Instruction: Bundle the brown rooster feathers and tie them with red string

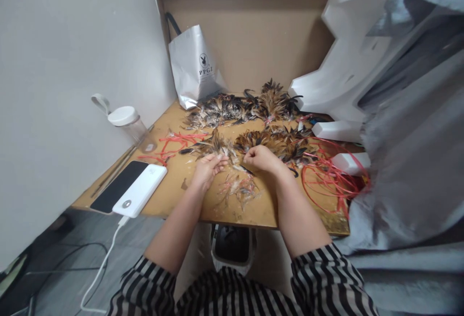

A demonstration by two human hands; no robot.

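Observation:
My left hand (209,168) is closed in a pinch at the lower end of a small bunch of pale and brown feathers (225,148). Level with it on the right, my right hand (261,158) has its fingers curled together at the edge of a brown feather pile (277,143); what is between those fingertips is hidden. A dark, slim object (246,170) lies between the hands. Just below it, loose wispy feather scraps (239,189) are scattered on the wooden tabletop (213,212).
More feathers (232,109) lie along the back, before a silver bag (192,67). Red strips (181,139) and a tangle of red cord (329,180) flank the work. At left are a lidded clear bottle (136,130), a phone (118,188) and a cabled white power bank (141,190). White foam (326,79) stands right.

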